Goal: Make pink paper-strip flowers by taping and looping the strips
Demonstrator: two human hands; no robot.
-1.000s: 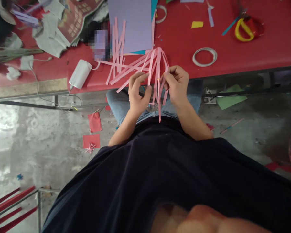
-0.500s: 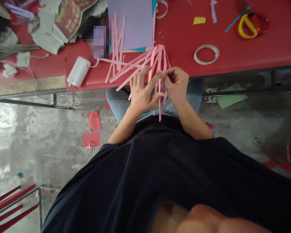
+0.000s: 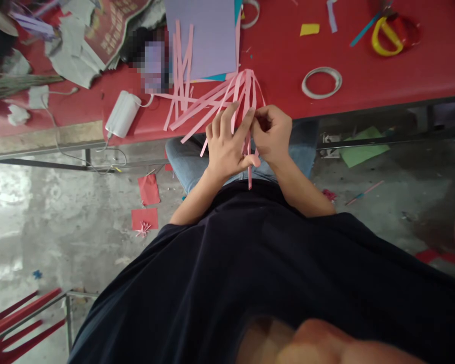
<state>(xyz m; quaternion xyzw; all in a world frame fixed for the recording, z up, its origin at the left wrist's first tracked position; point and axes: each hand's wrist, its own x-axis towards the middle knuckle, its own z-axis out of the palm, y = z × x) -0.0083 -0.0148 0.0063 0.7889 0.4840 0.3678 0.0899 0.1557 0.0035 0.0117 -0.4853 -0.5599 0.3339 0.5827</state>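
Note:
A bundle of pink paper strips fans out over the front edge of the red table and hangs down towards my lap. My right hand is curled and pinches the strips where they gather. My left hand lies against the same bundle, its fingers stretched upward along the strips and its thumb pressed to a hanging strip. More loose pink strips lie on the table to the left, partly on a lilac paper sheet.
On the table are two tape rings, yellow-handled scissors, a white power bank with cable, newspaper and paper scraps. Red paper pieces and a green sheet lie on the concrete floor. Red chair rails stand lower left.
My left hand has gone from a curled grip to stretched fingers and slid right against my right hand. The strips bunched closer together. The view shifted slightly.

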